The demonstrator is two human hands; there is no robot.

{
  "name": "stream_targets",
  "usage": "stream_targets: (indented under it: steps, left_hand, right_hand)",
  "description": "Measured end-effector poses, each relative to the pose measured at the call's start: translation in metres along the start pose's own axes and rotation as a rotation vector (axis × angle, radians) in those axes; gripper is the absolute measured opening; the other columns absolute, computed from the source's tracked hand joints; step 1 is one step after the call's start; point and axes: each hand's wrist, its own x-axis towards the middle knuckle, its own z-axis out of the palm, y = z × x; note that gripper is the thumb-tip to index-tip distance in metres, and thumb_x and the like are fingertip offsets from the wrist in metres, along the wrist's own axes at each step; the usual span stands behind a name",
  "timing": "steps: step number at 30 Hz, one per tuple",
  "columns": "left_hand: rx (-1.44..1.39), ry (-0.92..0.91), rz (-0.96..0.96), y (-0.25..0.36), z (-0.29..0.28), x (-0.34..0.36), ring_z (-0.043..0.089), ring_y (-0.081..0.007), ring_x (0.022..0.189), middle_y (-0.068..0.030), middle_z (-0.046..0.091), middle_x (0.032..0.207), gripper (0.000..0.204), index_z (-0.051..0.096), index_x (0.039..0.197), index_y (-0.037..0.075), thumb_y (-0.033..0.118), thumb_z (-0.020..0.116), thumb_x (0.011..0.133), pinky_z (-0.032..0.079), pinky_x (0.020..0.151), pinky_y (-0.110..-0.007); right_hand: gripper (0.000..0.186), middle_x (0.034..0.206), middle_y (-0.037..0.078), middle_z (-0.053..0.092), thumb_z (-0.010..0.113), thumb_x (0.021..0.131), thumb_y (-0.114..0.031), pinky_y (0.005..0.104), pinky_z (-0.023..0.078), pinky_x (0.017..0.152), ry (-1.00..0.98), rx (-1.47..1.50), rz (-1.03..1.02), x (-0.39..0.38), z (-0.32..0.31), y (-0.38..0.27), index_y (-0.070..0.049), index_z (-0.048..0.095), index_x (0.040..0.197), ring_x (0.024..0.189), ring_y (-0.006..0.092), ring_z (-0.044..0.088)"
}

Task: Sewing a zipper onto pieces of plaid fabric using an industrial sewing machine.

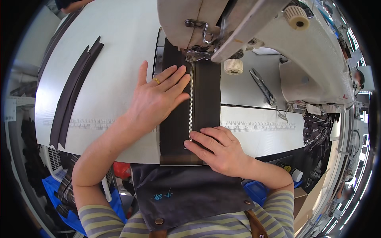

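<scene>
A long dark brown fabric panel (208, 87) with a gold-toned metal zipper (191, 103) along it lies under the sewing machine's presser foot (196, 53). My left hand (158, 91), with a ring on one finger, rests flat on the fabric left of the zipper, fingers stretched out and thumb side toward the teeth. Lower down, my right hand (216, 150) lies palm down across the panel's near right part. Its fingers are extended, and two fingertips touch the zipper's near end. What lies beneath both palms is hidden.
The sewing machine head (321, 51) overhangs the white table (115, 51). Folded dark fabric strips (75, 91) lie at the left. Metal scissors (262, 87) rest right of the panel. A printed ruler scale (258, 126) crosses the table. Blue bins (51, 186) stand below its edge.
</scene>
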Motion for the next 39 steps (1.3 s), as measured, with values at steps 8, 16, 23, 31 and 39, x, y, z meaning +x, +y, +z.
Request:
stream_targets:
  steps: [8,16,23,31,39]
  left_hand:
    - [-0.032,0.019,-0.039,0.008,0.001,0.0,0.043,-0.0235,0.132,-0.0072,0.043,0.146,0.058,0.044,0.14,0.008,0.027,0.063,0.088,0.025,0.107,-0.058]
    - [-0.025,0.017,-0.073,0.007,0.001,0.001,0.044,-0.0224,0.131,-0.0068,0.046,0.143,0.052,0.049,0.136,0.007,0.024,0.063,0.088,0.025,0.108,-0.057]
    - [-0.043,0.054,-0.034,0.004,0.001,0.003,0.048,-0.0217,0.123,-0.0051,0.047,0.142,0.048,0.052,0.132,0.006,0.02,0.063,0.087,0.027,0.106,-0.057]
    - [-0.036,0.141,-0.061,0.007,0.0,0.007,0.054,-0.0192,0.107,-0.003,0.057,0.128,0.036,0.062,0.117,0.007,0.016,0.067,0.082,0.034,0.1,-0.057]
    - [-0.082,0.12,-0.037,-0.002,-0.002,0.008,0.057,-0.0177,0.103,0.0014,0.06,0.127,0.031,0.066,0.115,0.008,0.012,0.065,0.084,0.026,0.106,-0.056]
  right_hand:
    - [0.049,0.118,0.006,0.059,0.064,0.066,-0.011,0.037,0.047,0.083,0.041,-0.01,0.025,0.017,-0.001,0.018,-0.01,0.066,0.115,0.105,0.0249,0.053]
    - [0.046,0.121,0.008,0.055,0.063,0.071,-0.011,0.0384,0.045,0.088,0.056,-0.055,-0.02,0.031,0.002,0.041,-0.008,0.061,0.117,0.109,0.0271,0.05]
    - [0.047,0.119,0.007,0.056,0.065,0.068,-0.009,0.0381,0.046,0.088,0.074,-0.074,-0.006,0.042,0.003,0.06,-0.009,0.063,0.115,0.109,0.0262,0.051]
    - [0.044,0.116,0.005,0.059,0.067,0.068,-0.003,0.0368,0.049,0.086,0.142,-0.057,-0.002,0.057,0.005,0.082,-0.01,0.066,0.112,0.106,0.0265,0.054]
    - [0.045,0.117,0.004,0.059,0.065,0.072,0.003,0.0325,0.055,0.072,0.156,-0.052,0.043,0.069,0.005,0.099,-0.014,0.065,0.114,0.102,0.0243,0.059]
